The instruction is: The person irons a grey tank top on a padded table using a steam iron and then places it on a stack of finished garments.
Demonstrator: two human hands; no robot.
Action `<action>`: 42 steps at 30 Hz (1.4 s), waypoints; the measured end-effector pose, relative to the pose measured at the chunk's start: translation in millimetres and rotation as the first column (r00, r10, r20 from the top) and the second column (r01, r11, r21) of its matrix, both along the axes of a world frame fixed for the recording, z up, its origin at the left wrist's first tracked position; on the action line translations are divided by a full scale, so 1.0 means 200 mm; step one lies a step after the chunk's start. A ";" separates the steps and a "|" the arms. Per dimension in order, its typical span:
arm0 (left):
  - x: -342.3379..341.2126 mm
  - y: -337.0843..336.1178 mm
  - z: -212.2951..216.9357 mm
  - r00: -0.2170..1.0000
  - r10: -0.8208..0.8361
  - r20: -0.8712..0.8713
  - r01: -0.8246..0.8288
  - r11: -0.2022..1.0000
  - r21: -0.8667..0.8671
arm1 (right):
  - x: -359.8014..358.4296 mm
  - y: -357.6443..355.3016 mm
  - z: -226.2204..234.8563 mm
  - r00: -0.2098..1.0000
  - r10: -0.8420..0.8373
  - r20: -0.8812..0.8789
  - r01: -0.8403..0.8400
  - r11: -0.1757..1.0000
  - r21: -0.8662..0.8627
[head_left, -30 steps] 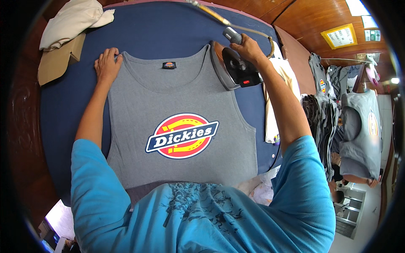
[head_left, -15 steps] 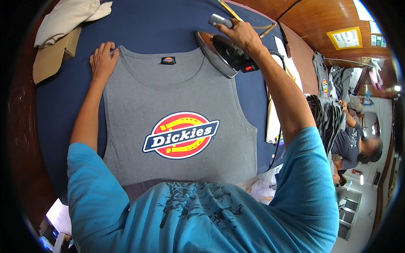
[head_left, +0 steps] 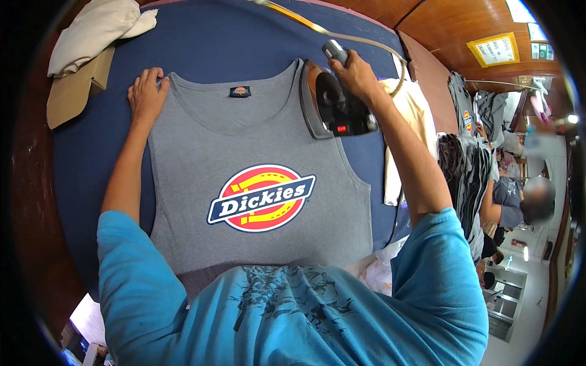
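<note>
A grey tank top point(head_left: 262, 143) with a red, yellow and navy print on its chest lies spread, neck side away from me, on a navy-covered table point(head_left: 207, 36). My left hand point(head_left: 146, 97) rests at the top of its left shoulder strap, fingers spread on the cloth, thumb by the strap's edge. My right hand point(head_left: 355, 73) grips the handle of a dark iron point(head_left: 339, 107) with a metal soleplate edge and a small lit red switch. The iron sits over the right strap and armhole; the strap's lower part is hidden beneath it.
A cardboard box point(head_left: 73, 97) with cream cloth point(head_left: 91, 33) stands at the far left. The iron's hose point(head_left: 360, 41) arcs across the back right. Pale cloth point(head_left: 415, 113) lies right of the iron. Dark garments point(head_left: 467, 171) hang at the right, near another person point(head_left: 510, 198).
My right hand has brought the iron toward me and slightly right, turning it along the right strap, whose top now shows. The hose has swung over. My left hand stays nearly in place.
</note>
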State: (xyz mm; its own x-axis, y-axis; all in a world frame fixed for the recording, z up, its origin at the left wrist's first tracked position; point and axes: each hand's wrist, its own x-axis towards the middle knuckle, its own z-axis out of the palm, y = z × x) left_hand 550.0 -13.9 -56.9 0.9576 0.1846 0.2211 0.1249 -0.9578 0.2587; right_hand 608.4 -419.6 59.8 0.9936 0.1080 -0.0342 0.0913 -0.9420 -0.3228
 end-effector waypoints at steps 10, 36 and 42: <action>0.12 -0.20 0.23 0.986 0.029 -0.163 -0.028 1.000 0.008 | 0.12 -0.02 -0.02 0.999 -0.011 0.039 0.010 1.000 0.019; 0.34 -1.37 0.04 0.661 -0.702 -0.264 0.750 0.625 0.216 | -1.38 -0.38 0.16 0.940 -0.206 -0.272 0.181 0.977 -0.112; 0.36 -1.34 -0.02 0.640 -0.752 -0.157 0.759 0.586 0.285 | -1.46 -0.59 0.17 0.881 -0.452 -0.140 0.433 0.889 -0.147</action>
State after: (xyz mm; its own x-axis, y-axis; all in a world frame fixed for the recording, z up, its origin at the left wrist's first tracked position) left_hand 621.6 -281.9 -61.1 0.7259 -0.6788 0.1111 -0.6783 -0.7332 -0.0478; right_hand 316.7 -537.6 94.2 0.9156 -0.3554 -0.1882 -0.3891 -0.9012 -0.1908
